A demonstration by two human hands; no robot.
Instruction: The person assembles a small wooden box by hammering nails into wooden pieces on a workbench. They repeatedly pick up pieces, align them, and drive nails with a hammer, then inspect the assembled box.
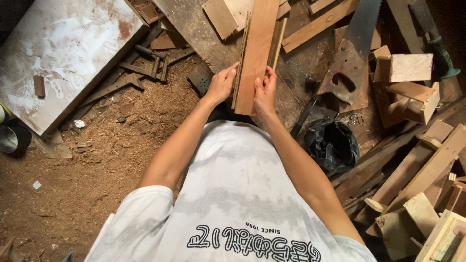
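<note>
So, standing right next to this: the person's left hand (221,85) and right hand (265,92) both grip the near end of a long reddish-brown wooden plank (255,53), fingers curled over its two long edges, left on the left edge, right on the right. The plank runs away from the body over a grey, dusty work board (194,24), and thinner strips of wood are sandwiched against both of its sides. Just right of it lies a rusty handsaw with a wooden handle (347,63), close but not touching. A crumpled black plastic bag (332,143) sits near the right forearm. Pale timber offcuts (417,160) crowd the whole right side. Left is roomier: a sawdust-covered dirt floor (87,174) below a white paint-stained panel (63,53).
</note>
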